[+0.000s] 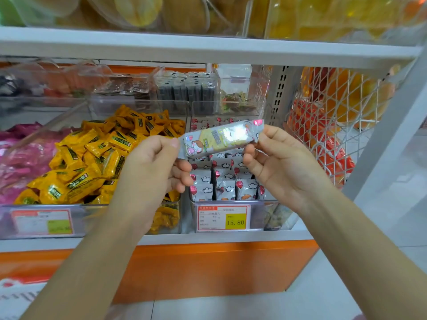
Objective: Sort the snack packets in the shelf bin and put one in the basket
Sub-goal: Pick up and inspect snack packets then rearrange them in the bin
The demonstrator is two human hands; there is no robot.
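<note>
A long silvery snack packet (pixel 221 138) with a cartoon print and a yellow patch is held level above the shelf bin. My left hand (pixel 157 167) pinches its left end and my right hand (pixel 279 158) pinches its right end. Below it, the clear shelf bin (pixel 258 204) holds several matching white packets (pixel 226 185) with red balloons, standing in rows. No basket can be made out with certainty; something white and red (pixel 16 294) shows at the bottom left corner.
A bin of yellow packets (pixel 97 153) sits left of the sorted bin, pink packets (pixel 20 155) further left. Price tags (pixel 224 218) line the shelf front. A white wire rack (pixel 335 125) with orange bags hangs on the right. An upper shelf (pixel 208 49) overhangs.
</note>
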